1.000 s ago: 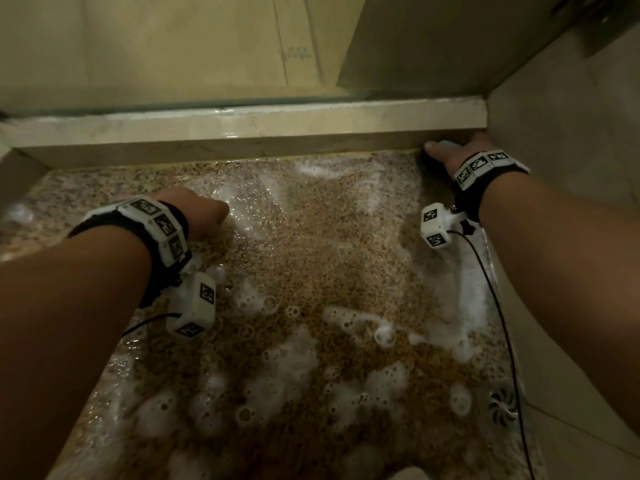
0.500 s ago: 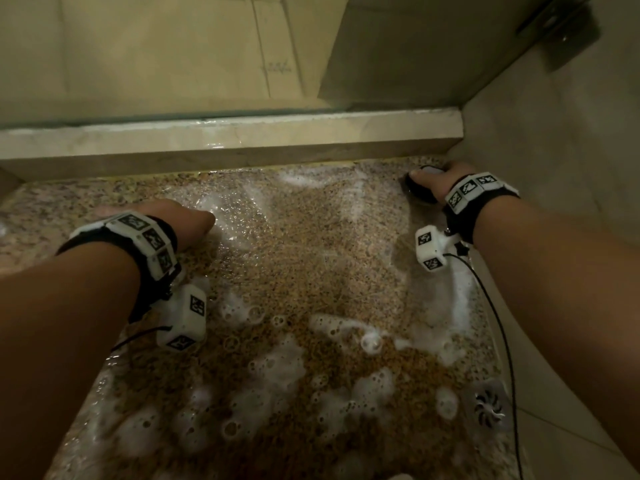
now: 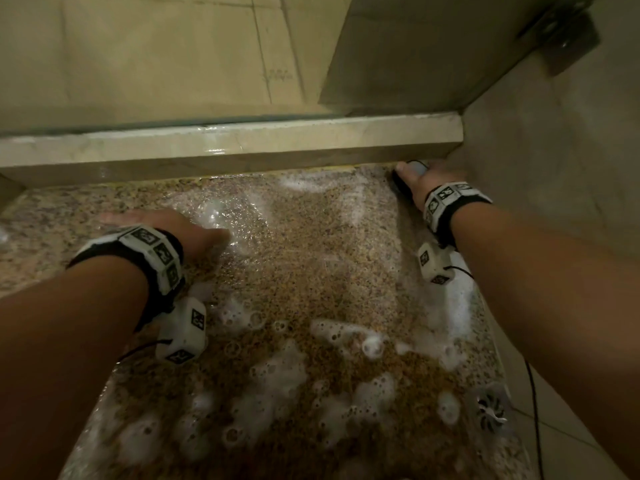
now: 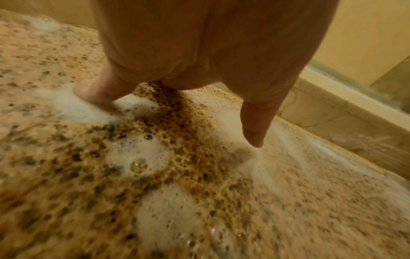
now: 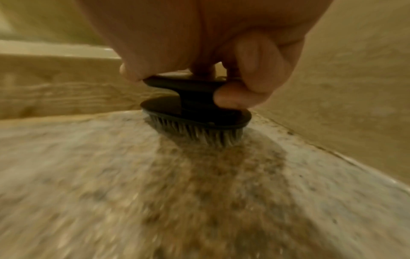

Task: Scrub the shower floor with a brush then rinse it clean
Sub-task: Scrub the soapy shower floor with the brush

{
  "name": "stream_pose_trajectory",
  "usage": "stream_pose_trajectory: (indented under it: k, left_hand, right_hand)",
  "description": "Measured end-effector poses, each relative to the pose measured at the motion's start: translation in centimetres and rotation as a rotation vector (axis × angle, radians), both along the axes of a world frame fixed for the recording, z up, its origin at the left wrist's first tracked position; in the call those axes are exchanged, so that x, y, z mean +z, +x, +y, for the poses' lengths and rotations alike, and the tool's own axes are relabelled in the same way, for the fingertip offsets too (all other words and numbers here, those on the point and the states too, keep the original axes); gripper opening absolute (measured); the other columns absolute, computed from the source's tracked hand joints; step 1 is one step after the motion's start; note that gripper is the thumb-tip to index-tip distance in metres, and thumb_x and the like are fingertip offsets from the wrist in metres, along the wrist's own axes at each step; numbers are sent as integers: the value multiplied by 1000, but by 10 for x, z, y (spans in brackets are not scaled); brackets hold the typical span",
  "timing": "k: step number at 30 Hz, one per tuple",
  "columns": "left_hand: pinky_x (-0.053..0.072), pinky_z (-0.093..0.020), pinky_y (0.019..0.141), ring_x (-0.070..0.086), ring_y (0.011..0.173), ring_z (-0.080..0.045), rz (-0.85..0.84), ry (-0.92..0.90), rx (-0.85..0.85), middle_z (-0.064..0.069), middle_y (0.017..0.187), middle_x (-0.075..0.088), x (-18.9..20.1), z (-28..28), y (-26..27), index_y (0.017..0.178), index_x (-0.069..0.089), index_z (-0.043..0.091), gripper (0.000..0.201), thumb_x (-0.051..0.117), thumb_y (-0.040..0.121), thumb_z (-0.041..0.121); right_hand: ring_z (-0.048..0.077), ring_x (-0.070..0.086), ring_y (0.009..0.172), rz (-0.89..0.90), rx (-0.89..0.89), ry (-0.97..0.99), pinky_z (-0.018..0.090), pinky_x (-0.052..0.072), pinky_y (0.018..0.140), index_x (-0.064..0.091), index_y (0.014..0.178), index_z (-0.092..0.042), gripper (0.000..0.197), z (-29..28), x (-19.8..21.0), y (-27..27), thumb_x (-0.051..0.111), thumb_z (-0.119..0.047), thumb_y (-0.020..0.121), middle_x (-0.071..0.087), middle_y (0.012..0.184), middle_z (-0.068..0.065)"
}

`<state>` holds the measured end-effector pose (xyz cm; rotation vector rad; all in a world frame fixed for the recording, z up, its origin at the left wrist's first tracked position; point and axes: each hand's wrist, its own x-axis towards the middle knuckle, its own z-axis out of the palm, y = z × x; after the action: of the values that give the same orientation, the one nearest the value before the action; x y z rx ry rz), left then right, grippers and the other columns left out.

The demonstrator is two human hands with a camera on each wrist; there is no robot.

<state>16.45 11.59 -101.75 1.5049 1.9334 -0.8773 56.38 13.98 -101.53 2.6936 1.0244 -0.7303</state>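
The speckled shower floor (image 3: pixel 311 271) lies wet with foam patches (image 3: pixel 270 382), a drain (image 3: pixel 490 408) near its right edge in the head view only. The left hand (image 4: pixel 199 52) presses flat, fingers spread, holding nothing. In the far right corner, the right hand (image 5: pixel 210 43) curls around a black brush (image 5: pixel 195 119); only the right wrist view shows its bristles on the floor.

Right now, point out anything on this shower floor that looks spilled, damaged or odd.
Nothing looks damaged. White suds patch the wet speckled floor, as scrubbing would leave. The right hand grips the black brush in the far corner; the left hand presses flat on the floor.
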Motion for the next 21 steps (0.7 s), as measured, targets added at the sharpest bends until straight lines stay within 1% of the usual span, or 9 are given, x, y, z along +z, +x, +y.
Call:
stream_pose_trajectory:
  k: [2,4,6,8,9,12,16,18,21]
  left_hand:
    - [15,-60,121,34,145,-45,24,-6,-23,-21,156,41,-1,-1,2,143,53,13,114,50,66,96]
    - [14,-62,121,33,145,-45,25,-4,-26,-21,157,40,-5,0,0,143,54,15,116,50,62,98]
    - [17,-63,120,34,144,-46,52,-16,-43,-21,156,40,-7,1,-3,143,53,16,122,49,57,101]
    - [12,-65,121,30,146,-47,55,-23,-52,-22,158,37,-8,2,-4,146,50,14,126,47,55,102]
    - [9,-65,121,28,147,-47,58,-25,-59,-23,158,36,-8,2,-3,147,47,13,125,47,58,101]
    - [6,-67,120,24,148,-48,66,-50,-81,-25,159,32,-12,3,-4,151,42,10,135,44,54,103]
    - [6,-71,118,21,148,-52,44,-82,-65,-27,160,29,-17,5,-8,153,39,11,149,36,40,109]
    - [6,-71,118,20,148,-51,34,-70,-78,-27,160,29,-15,4,-6,153,38,10,145,37,45,108]
    - [4,-70,119,19,149,-50,29,-82,-74,-26,161,28,-7,4,-1,153,39,11,142,38,47,107]
  right_hand:
    - [42,48,133,-21,81,10,49,47,102,26,158,-13,106,-4,-5,-12,45,-85,82,38,157,18]
    - [40,55,125,-13,201,-2,41,49,87,26,157,-9,102,-7,-12,-18,50,-79,86,44,153,18]
    - [41,58,121,-13,253,-51,41,49,82,24,156,-9,103,-7,-17,-16,51,-79,85,47,150,19]
    - [43,55,123,-14,247,-69,43,47,84,29,154,-13,106,-2,-18,-6,47,-84,78,44,151,19]
    - [45,51,128,-34,240,-107,45,46,85,31,154,-16,97,-1,-17,1,47,-79,82,39,155,21]
    - [46,39,138,-157,245,-186,50,44,101,20,161,-21,61,-3,-7,22,42,-37,106,21,162,27]
    - [45,42,137,-253,430,-344,48,47,101,1,163,-27,68,-6,0,33,31,-5,105,6,166,25]
    - [45,38,141,-248,502,-431,49,44,105,0,163,-26,67,-11,-3,36,29,-6,106,2,167,24]
    - [44,28,147,-186,418,-431,53,37,114,0,163,-23,56,-20,-7,37,21,-19,111,-1,169,19]
